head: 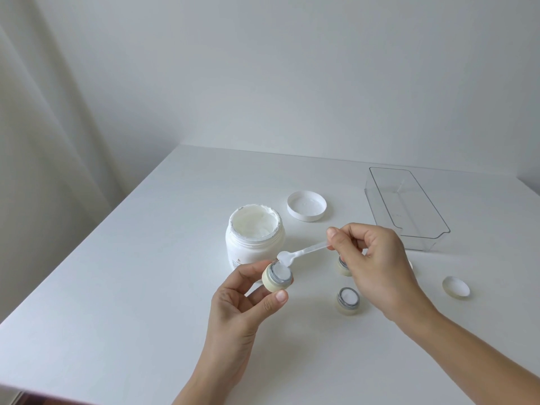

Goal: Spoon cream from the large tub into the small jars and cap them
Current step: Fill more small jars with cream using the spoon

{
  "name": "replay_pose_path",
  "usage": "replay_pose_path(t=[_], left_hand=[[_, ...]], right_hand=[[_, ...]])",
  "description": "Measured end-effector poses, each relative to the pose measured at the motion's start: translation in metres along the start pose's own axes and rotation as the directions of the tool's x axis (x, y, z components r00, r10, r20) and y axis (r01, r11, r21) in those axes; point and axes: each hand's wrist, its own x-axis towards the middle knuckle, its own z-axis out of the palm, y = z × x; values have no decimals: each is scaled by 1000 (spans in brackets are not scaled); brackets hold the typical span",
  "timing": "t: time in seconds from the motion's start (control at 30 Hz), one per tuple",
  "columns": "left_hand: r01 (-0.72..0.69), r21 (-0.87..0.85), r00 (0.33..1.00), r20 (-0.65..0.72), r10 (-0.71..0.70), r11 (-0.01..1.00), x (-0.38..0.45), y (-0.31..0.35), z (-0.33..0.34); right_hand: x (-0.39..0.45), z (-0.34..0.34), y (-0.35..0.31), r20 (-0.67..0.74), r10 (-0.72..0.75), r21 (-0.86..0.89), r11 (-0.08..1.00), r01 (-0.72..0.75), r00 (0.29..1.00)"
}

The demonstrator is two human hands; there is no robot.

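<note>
Open cream tub point(254, 238) stands mid-table, within spatula reach. Left hand point(248, 299) pinches a small jar point(278, 278), tilted to receive; right hand point(371, 264) pinches the spatula point(301, 254), scraping cream onto its rim.

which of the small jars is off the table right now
The small jar in the left hand, pinched at beside the large tub. The other two jars and stand on the table.
</note>
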Motion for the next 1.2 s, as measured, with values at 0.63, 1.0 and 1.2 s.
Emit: replay_pose_path(t=[0.63,1.0,1.2], left_hand=[[51,36,998,-29,-50,998,-1,1,1],[80,26,996,-42,-79,996,0,-1,-1],[90,-13,996,-25,-90,996,1,-2,-2]], right_hand=[[30,-10,-9,22,-49,159,986,45,999],[46,26,-9,233,-705,-288,608,740,670],[48,6,-4,325,-768,-347,445,826,551]])
